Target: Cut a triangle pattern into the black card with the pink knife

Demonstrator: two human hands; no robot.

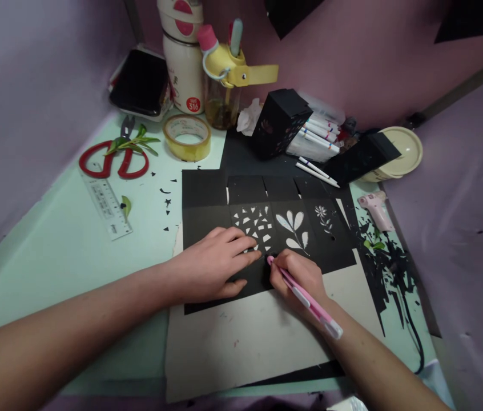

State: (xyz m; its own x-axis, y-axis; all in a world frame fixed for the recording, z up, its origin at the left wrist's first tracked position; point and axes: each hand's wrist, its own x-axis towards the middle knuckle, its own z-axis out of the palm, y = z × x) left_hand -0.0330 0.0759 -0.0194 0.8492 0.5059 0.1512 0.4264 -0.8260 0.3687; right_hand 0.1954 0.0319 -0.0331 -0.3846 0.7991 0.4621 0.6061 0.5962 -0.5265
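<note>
My left hand point(220, 264) lies flat with its fingers stretched out, pressing on a sheet of black card point(207, 228). The card is creased into panels with tabs along its far edge. Small shard-shaped holes, a leafy sprig and a little flower are cut through it, showing pale. In my right hand point(299, 277) is a slim pink pen-shaped cutter point(310, 299), its clip end slanting back over the wrist. The cutter's tip is hidden near the card, just right of my left fingertips. Under the card lies a grey-white board point(241, 348).
Red-handled scissors point(115, 160), a clear ruler point(107, 208) and a tape roll point(187, 137) lie left. Behind stand two bottles, a black box point(280, 123) and white markers point(318, 137). Right are a pink glue gun point(377, 210), its cord, and black paper scraps point(389, 268).
</note>
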